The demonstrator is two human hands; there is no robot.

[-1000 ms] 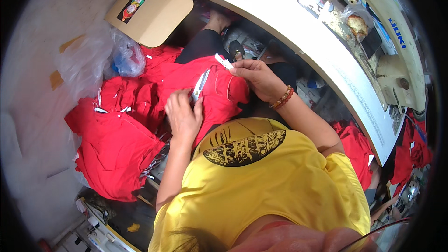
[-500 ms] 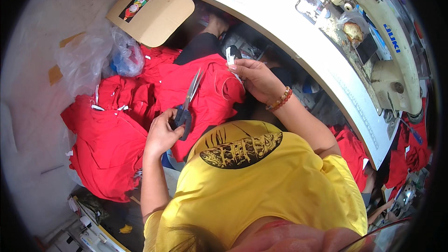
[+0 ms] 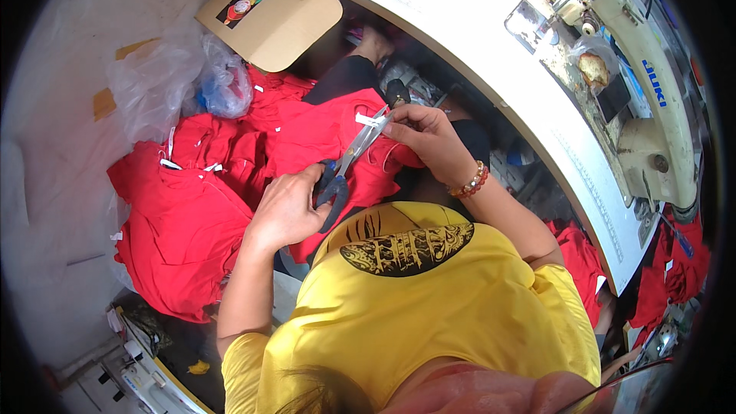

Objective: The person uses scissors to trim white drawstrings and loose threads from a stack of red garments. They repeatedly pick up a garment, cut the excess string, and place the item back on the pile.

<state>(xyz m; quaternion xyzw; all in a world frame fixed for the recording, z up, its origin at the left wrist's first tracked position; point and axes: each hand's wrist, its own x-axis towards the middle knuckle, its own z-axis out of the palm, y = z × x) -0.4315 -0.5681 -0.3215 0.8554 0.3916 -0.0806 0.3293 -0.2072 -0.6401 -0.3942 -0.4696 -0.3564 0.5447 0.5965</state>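
Observation:
My left hand [image 3: 285, 208] is closed on a pair of scissors [image 3: 334, 198] with dark blue handles. Their silver blades point up and to the right, and the tips meet a small white fabric label [image 3: 369, 119] beside my right hand [image 3: 429, 142]. That hand pinches the label's end between thumb and fingers; whether the blades have cut through it cannot be made out. Under both hands, red fabric [image 3: 307, 138] is spread over my lap. A larger heap of red garments [image 3: 180, 234] with white labels lies to the left.
A white sewing table [image 3: 460, 11] curves along the right, carrying a sewing machine [image 3: 652, 92] and a bagged piece of bread [image 3: 593, 69]. Clear plastic bags [image 3: 226, 80] and a cardboard box [image 3: 280, 19] stand at the far left. More red fabric [image 3: 579, 261] hangs at the right.
My left hand has brought the scissors up and right to the white label. My right hand has lowered slightly, still pinching the label. The whole view has shifted a little.

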